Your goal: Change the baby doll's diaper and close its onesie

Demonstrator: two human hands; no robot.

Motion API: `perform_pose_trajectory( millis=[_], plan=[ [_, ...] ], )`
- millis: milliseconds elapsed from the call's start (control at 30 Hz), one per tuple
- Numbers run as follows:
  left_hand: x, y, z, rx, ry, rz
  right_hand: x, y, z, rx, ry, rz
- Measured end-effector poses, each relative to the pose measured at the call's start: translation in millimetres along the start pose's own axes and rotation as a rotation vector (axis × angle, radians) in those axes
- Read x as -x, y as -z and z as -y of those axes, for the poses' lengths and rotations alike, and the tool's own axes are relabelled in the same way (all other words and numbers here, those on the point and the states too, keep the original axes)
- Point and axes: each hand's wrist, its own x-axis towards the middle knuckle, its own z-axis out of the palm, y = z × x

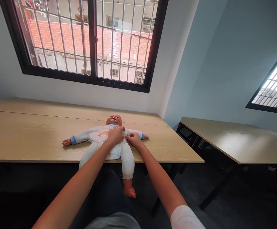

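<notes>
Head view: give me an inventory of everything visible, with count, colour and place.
Near table: one, pale wood, in front
Doll: one, white clothes with blue cuffs, face up on that table
Diaper: one, white with orange print, at the doll's middle
Second table: one, pale wood, right
Large window: one, dark frame, barred, ahead
Partial window: one, dark frame, barred, far right
Brick wall: one, reddish, outside
Floor: one, dark, below
Sleeve: one, white, right arm
Left hand: one, bare, over the doll's torso
Right hand: one, bare, beside it
</notes>
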Motion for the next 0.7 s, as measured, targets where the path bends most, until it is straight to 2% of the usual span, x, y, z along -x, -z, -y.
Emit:
perform_pose_trajectory(
  millis=[100,200,300,367,433,500,567,633,700],
  plan=[
    [1,12.1,2,0.031,-0.003,-0.052,1,4,1,0.009,-0.005,-0.01],
    [15,36.2,15,0.043,0.023,-0.158,1,6,2,0.014,-0.001,-0.045],
    [51,60.7,40,0.027,0.1,-0.249,2,5,3,0.022,0.047,-0.077],
    [83,70.2,55,0.018,0.16,-0.255,1,3,8,0.027,0.108,-0.099],
    [114,72.4,61,0.009,0.249,-0.209,-2,-2,20,0.028,0.174,-0.133],
    [139,69.5,60,-0.006,0.326,-0.156,-7,-12,40,0.021,0.233,-0.154],
    [153,65.0,54,0.026,0.377,-0.093,-14,-28,66,0.025,0.301,-0.116],
    [160,61.4,48,0.064,0.413,-0.063,-22,-49,91,0.1,0.405,0.038],
    [163,58.7,45,0.101,0.428,-0.071,-31,-71,109,0.222,0.426,0.204]
  ],
)
